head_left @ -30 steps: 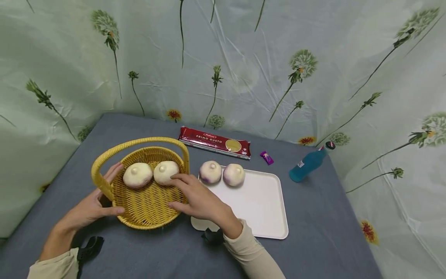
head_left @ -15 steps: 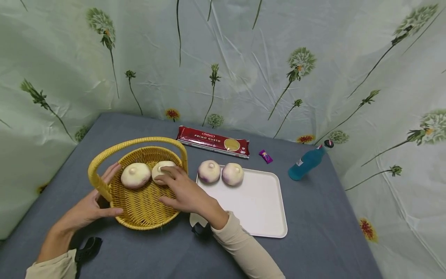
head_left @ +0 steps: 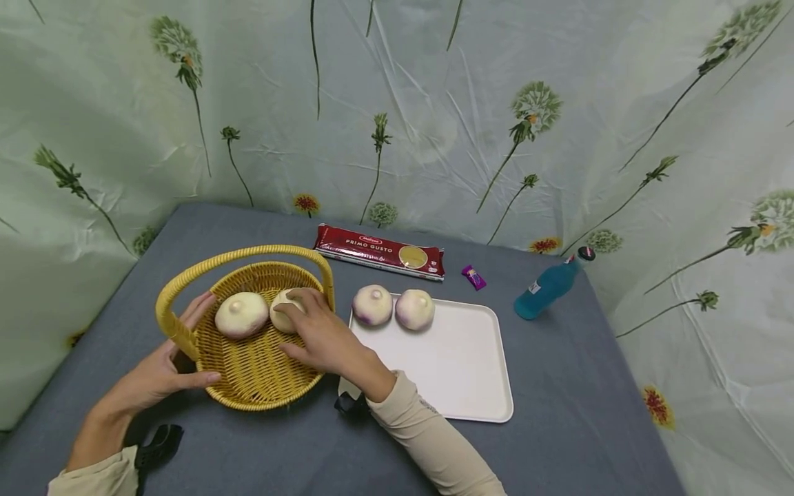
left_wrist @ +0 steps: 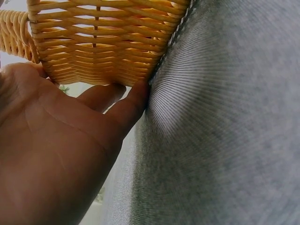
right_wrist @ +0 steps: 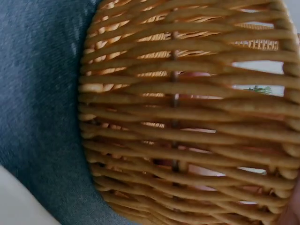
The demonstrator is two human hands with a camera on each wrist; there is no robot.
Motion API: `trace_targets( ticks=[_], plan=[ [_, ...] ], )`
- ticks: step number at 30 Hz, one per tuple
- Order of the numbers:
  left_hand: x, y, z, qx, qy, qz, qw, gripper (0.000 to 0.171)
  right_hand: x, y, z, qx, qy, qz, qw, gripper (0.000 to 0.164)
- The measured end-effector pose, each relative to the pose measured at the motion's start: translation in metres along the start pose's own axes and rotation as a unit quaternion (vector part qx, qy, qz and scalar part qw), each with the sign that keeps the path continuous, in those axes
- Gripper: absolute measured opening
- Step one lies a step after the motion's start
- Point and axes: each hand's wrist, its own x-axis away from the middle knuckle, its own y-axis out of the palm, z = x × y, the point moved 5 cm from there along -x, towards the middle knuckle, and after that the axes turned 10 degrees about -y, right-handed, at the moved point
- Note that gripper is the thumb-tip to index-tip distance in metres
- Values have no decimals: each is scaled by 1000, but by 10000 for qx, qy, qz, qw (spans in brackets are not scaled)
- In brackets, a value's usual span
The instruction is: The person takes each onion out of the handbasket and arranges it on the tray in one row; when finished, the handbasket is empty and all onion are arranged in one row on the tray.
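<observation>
A yellow wicker basket (head_left: 260, 375) with an arched handle stands at the left of the table. Inside lie two pale turnips, the left turnip (head_left: 242, 315) uncovered and the right turnip (head_left: 282, 318) partly hidden under my right hand (head_left: 322, 337). That hand reaches over the basket's right rim, its fingers bent over the right turnip. My left hand (head_left: 151, 372) holds the basket's left side, thumb along the front rim. In the left wrist view, its fingers (left_wrist: 126, 110) meet the woven wall low down. The right wrist view is filled by the basket's wall (right_wrist: 187, 103).
Right of the basket is a white tray (head_left: 459, 365) with two purple-tinged turnips (head_left: 393, 308) at its back left corner. Behind it lie a red pasta packet (head_left: 378, 251) and a purple wrapped candy (head_left: 474, 277). A blue bottle (head_left: 548, 289) is at the right.
My right hand has moved left, further into the basket, and its fingers have come down over the right turnip. The left hand stays at the basket's side.
</observation>
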Motion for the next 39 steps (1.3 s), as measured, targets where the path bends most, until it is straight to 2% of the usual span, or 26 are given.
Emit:
trace_targets(
  ticks=[8,14,20,26,33,39],
  plan=[
    [1,1,0,-47,-59,-14,10000,114,-1,2,-2,135,-33,25,9999,46],
    [0,1,1,90,-135,-41,9999,113,0,2,-3,299,-23,-46,9995,44],
    [1,2,2,-62,-86,5,9999,114,1,3,-4,335,-76,-125,9993,41],
    [0,1,0,34,-18,1,10000,113,1,2,-4,362,-148,-123,9992,41],
    [0,1,-1,-66,48,23,10000,113,3,-3,-6,291,-389,-70,9988,43],
    [0,0,-3,104,-85,1,9999,113,9,-13,-11,160,-566,130,9982,41]
  ],
)
